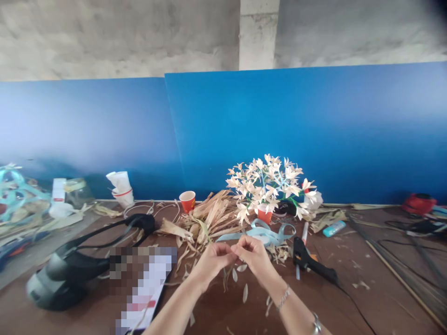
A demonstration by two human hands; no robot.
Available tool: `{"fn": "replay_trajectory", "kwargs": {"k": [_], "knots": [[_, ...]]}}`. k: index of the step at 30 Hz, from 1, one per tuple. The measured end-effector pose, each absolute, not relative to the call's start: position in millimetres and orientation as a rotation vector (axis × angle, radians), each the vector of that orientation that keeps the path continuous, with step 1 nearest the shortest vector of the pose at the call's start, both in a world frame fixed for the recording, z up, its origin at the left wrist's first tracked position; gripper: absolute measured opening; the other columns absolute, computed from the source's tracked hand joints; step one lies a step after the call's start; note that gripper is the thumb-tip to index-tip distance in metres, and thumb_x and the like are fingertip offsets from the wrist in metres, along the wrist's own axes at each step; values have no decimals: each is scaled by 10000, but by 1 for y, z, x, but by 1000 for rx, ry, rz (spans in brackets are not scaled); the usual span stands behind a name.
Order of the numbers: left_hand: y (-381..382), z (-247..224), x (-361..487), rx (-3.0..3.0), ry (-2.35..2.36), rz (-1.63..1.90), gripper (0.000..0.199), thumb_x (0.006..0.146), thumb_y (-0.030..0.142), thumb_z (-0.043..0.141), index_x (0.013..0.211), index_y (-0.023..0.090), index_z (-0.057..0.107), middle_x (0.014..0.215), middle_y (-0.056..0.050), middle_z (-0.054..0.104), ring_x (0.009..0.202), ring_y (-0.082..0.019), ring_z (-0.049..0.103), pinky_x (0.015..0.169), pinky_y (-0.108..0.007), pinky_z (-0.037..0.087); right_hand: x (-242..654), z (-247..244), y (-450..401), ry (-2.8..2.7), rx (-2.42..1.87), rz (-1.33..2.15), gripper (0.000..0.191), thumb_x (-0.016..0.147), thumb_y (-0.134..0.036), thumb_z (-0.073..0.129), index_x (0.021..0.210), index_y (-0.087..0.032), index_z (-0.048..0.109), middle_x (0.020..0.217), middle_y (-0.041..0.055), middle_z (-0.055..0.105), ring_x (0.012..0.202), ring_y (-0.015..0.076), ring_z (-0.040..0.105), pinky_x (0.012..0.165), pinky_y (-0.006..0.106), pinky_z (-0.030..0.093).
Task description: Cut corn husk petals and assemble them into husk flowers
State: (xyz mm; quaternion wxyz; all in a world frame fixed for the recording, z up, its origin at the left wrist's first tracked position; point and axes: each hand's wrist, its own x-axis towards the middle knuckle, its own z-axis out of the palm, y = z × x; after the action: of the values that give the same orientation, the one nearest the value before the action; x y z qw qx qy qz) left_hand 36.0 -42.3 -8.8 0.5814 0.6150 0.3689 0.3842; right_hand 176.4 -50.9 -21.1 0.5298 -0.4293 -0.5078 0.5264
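Observation:
Over the front middle of the brown table, my left hand (215, 259) and my right hand (252, 253) meet, fingertips pinched together. What they hold between them is too small to make out. A pale green husk strip (203, 229) rises just behind my left hand; whether it is touched cannot be told. Beyond lie a heap of dried corn husks (218, 209) and a coil of light blue ribbon (267, 234). Several small pale petal-shaped pieces (245, 293) lie below my hands. Cream husk-like flowers (268, 179) stand in a red paper cup (264, 215).
To the right lie a black glue gun (310, 265) with its cord and a turquoise packet (334, 228). A black headset (59, 279) and a blurred-out phone-like object (150, 288) lie left. Another red cup (187, 201) and white cups (123, 195) stand behind, before a blue panel (244, 125).

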Motion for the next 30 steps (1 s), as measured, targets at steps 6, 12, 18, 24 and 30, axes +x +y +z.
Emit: {"fn": "replay_trajectory", "kwargs": {"k": [6, 12, 18, 24, 30], "knots": [[-41, -9, 36, 1344, 928, 916, 349, 579, 434, 735, 569, 111, 603, 538, -9, 585, 521, -96, 474, 537, -222, 333, 175, -20, -51, -1244, -1010, 1169, 377, 624, -445, 687, 537, -181, 433, 458, -58, 445, 438, 71, 393, 419, 201, 298], [-37, -21, 37, 1453, 982, 936, 323, 611, 399, 709, 570, 129, 537, 508, 31, 499, 477, -69, 388, 487, -208, 279, 174, -25, -49, -1301, -1033, 1063, 334, 669, -390, 657, 532, -186, 430, 466, -65, 409, 449, 70, 348, 428, 207, 279], [-37, -22, 43, 1575, 1097, 1025, 307, 653, 397, 667, 553, 134, 542, 506, 21, 492, 473, -78, 389, 479, -213, 279, 174, -27, -48, -1249, -1077, 907, 347, 687, -365, 649, 523, -188, 399, 473, -74, 355, 459, 70, 320, 436, 209, 268], [-41, -12, 41, 1407, 990, 1019, 324, 622, 414, 705, 565, 132, 557, 494, 23, 505, 472, -81, 399, 483, -215, 277, 182, -20, -49, -1185, -939, 1252, 271, 629, -391, 721, 707, -158, 608, 571, -31, 531, 518, 91, 448, 490, 213, 347], [-40, -13, 38, 1326, 881, 958, 310, 617, 406, 722, 592, 123, 598, 579, -9, 610, 574, -117, 517, 580, -228, 352, 186, -15, -51, -1187, -846, 1413, 337, 637, -433, 711, 539, -160, 538, 547, -20, 555, 464, 75, 422, 444, 206, 326]]}}
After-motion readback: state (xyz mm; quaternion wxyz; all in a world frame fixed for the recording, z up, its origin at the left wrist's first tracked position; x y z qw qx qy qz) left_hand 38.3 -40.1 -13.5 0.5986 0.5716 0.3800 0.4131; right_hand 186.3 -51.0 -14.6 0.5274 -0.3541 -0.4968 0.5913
